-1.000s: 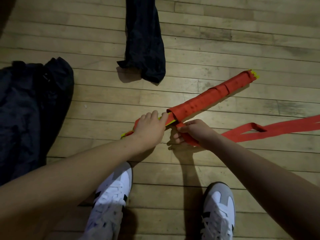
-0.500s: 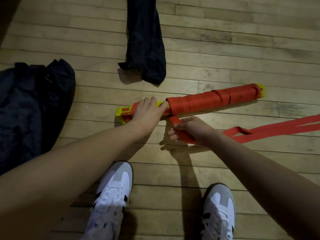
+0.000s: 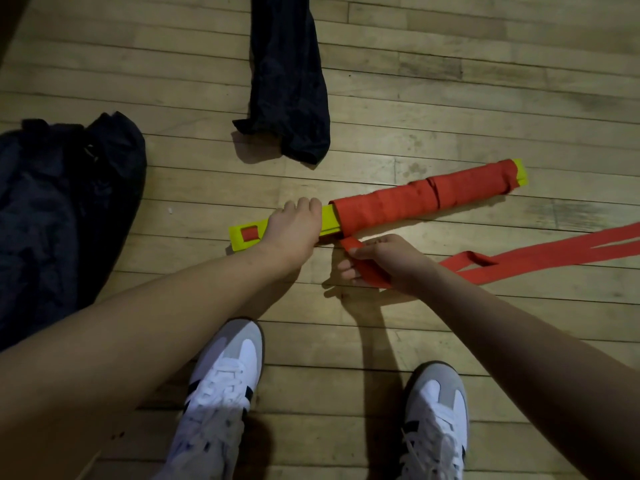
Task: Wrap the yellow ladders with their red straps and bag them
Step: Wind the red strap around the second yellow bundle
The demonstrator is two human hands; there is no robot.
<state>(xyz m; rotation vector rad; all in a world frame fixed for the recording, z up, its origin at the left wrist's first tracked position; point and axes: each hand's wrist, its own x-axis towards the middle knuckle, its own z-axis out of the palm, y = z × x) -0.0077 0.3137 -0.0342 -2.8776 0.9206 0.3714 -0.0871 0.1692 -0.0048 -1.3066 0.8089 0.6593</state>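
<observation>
A: Status of the ladder?

B: It lies on the floor mid-boards, far two-thirds wound in strap. Left hand presses it down, fingers curled over it; right hand pinches the loose strap. Remaining, by my judgement: finish wrapping, then bag.

A: Count?

B: One ladder, one strap, two dark bags visible: one at the far edge, one at the left edge. Two shoes.
</observation>
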